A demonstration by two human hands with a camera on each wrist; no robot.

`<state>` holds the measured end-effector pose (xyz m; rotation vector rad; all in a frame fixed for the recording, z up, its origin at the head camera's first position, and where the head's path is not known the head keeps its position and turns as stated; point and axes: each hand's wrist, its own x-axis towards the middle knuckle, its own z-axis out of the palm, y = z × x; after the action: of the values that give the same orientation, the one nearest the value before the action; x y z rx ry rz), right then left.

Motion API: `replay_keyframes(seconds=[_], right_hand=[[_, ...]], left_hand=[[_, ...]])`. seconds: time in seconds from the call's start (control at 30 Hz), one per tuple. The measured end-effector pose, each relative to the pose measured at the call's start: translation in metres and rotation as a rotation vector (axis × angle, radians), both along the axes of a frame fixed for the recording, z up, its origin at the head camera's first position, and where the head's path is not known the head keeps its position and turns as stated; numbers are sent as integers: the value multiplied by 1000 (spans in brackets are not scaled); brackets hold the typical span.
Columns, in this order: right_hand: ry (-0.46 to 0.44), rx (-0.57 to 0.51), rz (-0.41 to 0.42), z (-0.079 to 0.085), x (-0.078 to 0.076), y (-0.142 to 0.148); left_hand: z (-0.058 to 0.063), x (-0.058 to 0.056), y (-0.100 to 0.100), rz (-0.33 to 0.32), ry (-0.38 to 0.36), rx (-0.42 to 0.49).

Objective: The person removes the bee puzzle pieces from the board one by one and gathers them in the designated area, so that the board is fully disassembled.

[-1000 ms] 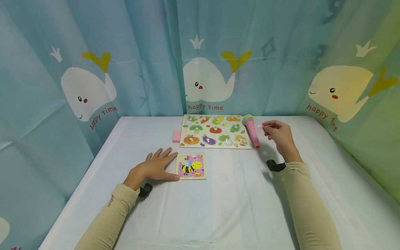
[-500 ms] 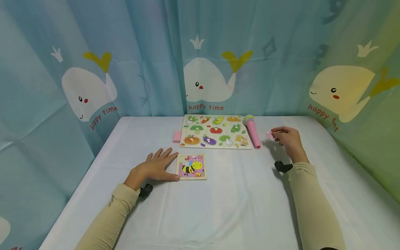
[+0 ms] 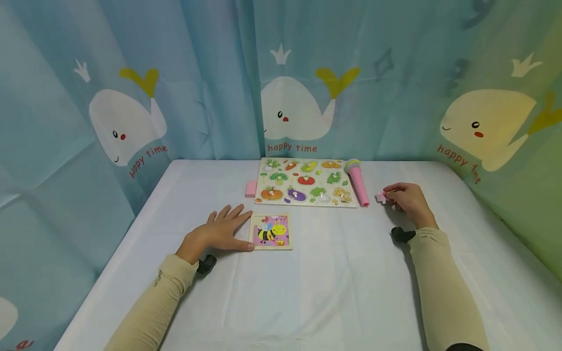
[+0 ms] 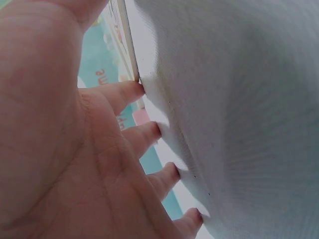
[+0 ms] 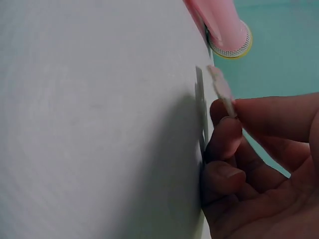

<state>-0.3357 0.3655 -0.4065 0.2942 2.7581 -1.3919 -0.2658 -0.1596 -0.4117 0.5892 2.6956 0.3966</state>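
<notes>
My right hand (image 3: 408,200) pinches a small pink jigsaw piece (image 3: 380,197) between thumb and fingers, close over the table to the right of the toy microphone. The right wrist view shows the piece (image 5: 222,89) edge-on, its shadow falling just beside it. My left hand (image 3: 221,231) rests with spread, straight fingers at the left edge of a small square bee puzzle (image 3: 271,232) in a wooden frame. Its thumb and index fingertip touch that frame. In the left wrist view, the fingertips (image 4: 149,129) of the left hand press on the white cloth beside the frame's edge.
Behind the bee puzzle lies a wooden vegetable peg board (image 3: 306,181). A pink block (image 3: 250,188) sits against its left side, and a pink toy microphone (image 3: 358,183) lies along its right side. A blue whale-print curtain (image 3: 210,97) closes off the table's back and sides.
My right hand has moved right, away from the microphone, and lowered toward the table with the jigsaw piece in its fingers. My left hand stays at the bee puzzle.
</notes>
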Motion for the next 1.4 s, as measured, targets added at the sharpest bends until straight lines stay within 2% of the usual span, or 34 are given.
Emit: replay_keyframes(seconds=[0.17,0.43,0.5,0.6,0.77,1.03,1.17,1.4], right_hand=[[-16,45,39,2,1,2],[-36,67,-18,3,0,0],[-18,97,-24,8,2,-2],[58,161,-8,18,7,-6],[215,194,45,40,12,-25],[325,197,148,69,19,-72],[339,178,210,74,20,-92],[311,141,326,71,24,-126]], left_hand=[[2,0,1,-1,1,-10],[2,-1,0,-3,-1,-14],[2,-1,0,-4,-2,-14],[3,-1,1,-5,-10,-11],[3,-1,1,-5,-9,-18],[3,-2,1,-1,-16,-18],[4,-2,1,6,-20,-23],[6,1,1,-1,-32,-2]])
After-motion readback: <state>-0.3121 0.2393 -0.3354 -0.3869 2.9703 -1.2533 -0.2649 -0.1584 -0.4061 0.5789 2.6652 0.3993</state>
